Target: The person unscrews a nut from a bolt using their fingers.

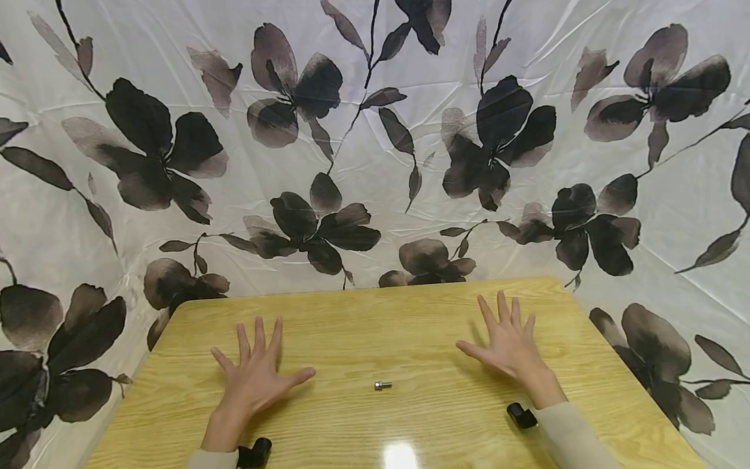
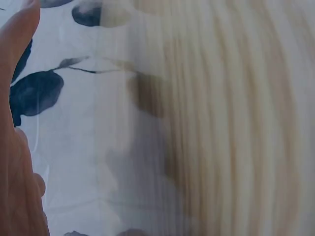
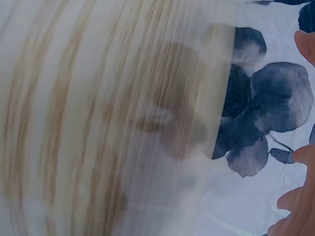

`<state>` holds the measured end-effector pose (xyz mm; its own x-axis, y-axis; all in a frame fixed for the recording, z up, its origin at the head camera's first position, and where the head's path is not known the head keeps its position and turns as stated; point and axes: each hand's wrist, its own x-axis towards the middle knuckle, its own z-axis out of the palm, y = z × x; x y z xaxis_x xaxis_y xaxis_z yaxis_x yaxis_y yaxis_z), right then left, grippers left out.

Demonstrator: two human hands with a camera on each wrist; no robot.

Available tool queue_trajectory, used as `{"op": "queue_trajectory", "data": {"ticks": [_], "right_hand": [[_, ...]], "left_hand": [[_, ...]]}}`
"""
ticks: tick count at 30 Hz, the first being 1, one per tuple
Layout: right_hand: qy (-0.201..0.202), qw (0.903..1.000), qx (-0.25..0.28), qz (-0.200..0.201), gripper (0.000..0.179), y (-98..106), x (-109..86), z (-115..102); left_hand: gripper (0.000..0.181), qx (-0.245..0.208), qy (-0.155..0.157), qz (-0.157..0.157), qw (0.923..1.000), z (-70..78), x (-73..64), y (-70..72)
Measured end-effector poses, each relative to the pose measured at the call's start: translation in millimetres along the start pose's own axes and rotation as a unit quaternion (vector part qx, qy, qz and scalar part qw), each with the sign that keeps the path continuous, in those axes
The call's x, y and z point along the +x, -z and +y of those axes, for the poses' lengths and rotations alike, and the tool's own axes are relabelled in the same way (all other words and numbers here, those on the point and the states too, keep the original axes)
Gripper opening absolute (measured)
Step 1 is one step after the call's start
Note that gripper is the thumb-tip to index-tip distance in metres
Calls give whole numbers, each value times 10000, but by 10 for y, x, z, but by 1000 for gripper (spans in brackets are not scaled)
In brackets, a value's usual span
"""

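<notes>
A small metal bolt (image 1: 383,385) lies on its side on the wooden table (image 1: 375,339), its hex head toward the left and its shank toward the right. To the left of it, my left hand (image 1: 254,376) is spread wide, palm down, holding nothing. On the other side my right hand (image 1: 508,342) is spread the same way and also holds nothing. Both hands stay apart from the bolt. Part of the left hand (image 2: 18,162) shows at the left edge of the left wrist view. Fingers of the right hand (image 3: 298,201) edge into the right wrist view.
A white cloth (image 1: 375,156) printed with dark flowers hangs behind the table and along its sides. Black wrist devices sit by the left cuff (image 1: 256,453) and the right cuff (image 1: 521,415). A bright reflection shows near the table's front.
</notes>
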<state>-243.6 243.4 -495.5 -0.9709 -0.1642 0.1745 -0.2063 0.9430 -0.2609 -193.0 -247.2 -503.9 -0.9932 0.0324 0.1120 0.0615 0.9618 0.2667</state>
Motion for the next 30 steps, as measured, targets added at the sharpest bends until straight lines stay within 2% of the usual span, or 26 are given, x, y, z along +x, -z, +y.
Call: {"op": "queue_trajectory", "data": {"ticks": [4, 8, 15, 22, 26, 30], "right_hand": [[-37, 9997, 252, -23, 114, -71, -12, -85], [-32, 9985, 546, -84, 114, -175, -33, -190], [105, 9930, 1163, -165, 110, -317, -72, -431], [294, 9780, 1997, -519, 107, -357, -102, -660], [272, 9660, 2433, -828, 106, -392, -122, -769], [268, 9542, 2817, -971, 105, -437, -144, -876]], "left_hand": [[123, -310, -54, -117, 9994, 104, 25, -36], [124, -424, -58, -242, 9988, 228, 31, -97], [124, -671, -90, -233, 9974, 456, 45, -164], [125, -882, -280, -245, 9954, 667, 45, -240], [125, -1047, -336, -342, 9934, 740, 19, -290], [126, -1323, -487, -343, 9894, 788, -2, -347]]}}
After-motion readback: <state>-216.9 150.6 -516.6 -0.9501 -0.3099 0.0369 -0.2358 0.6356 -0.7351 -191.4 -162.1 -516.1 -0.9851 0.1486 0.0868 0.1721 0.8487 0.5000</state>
